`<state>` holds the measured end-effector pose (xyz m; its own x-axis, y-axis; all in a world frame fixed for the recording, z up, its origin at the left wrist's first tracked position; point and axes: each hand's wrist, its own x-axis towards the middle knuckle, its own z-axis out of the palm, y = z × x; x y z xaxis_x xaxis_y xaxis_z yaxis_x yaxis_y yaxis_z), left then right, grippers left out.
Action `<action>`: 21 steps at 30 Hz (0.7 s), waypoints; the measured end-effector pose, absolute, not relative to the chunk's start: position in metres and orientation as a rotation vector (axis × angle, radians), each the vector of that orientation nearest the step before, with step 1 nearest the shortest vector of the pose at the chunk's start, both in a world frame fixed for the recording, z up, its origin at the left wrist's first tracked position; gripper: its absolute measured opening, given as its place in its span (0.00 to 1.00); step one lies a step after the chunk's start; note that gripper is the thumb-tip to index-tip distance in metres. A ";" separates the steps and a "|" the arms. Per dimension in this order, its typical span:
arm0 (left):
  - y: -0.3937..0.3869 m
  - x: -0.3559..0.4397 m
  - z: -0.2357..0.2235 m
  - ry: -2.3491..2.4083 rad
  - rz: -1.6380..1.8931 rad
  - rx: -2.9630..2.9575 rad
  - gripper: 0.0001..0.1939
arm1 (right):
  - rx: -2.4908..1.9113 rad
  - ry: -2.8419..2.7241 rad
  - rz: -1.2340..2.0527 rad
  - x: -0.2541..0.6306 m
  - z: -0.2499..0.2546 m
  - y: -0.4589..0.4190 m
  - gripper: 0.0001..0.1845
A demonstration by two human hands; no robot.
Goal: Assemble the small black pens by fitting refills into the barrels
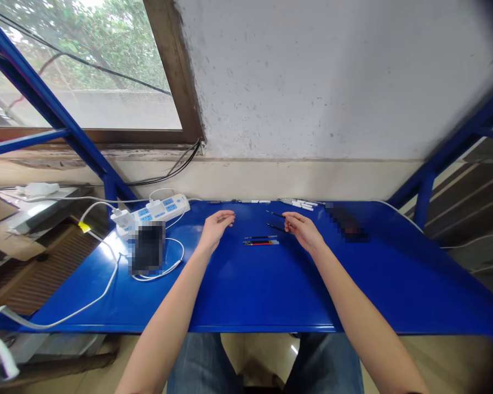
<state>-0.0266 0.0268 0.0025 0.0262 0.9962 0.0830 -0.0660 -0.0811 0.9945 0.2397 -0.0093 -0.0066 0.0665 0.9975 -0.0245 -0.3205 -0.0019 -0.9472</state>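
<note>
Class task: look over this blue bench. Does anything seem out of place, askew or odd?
The two thin dark pens beside the right hand lie loose at an angle, unlike the neat parallel row of refills. A white cable also sprawls across the blue tabletop.

L forearm [168,323] and R forearm [363,314] bare, both reaching fwd. L hand [216,229] and R hand [304,231] palms down, well apart, fingers loosely curled, tips angled inward.
</note>
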 end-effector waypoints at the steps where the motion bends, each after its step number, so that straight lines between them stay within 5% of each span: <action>1: 0.025 -0.024 0.003 1.100 1.263 1.239 0.15 | -0.982 -0.901 1.327 0.239 -0.006 -0.010 0.19; 21: 0.001 0.009 0.003 0.814 1.099 1.258 0.15 | -0.918 -0.995 1.503 0.219 -0.004 -0.017 0.16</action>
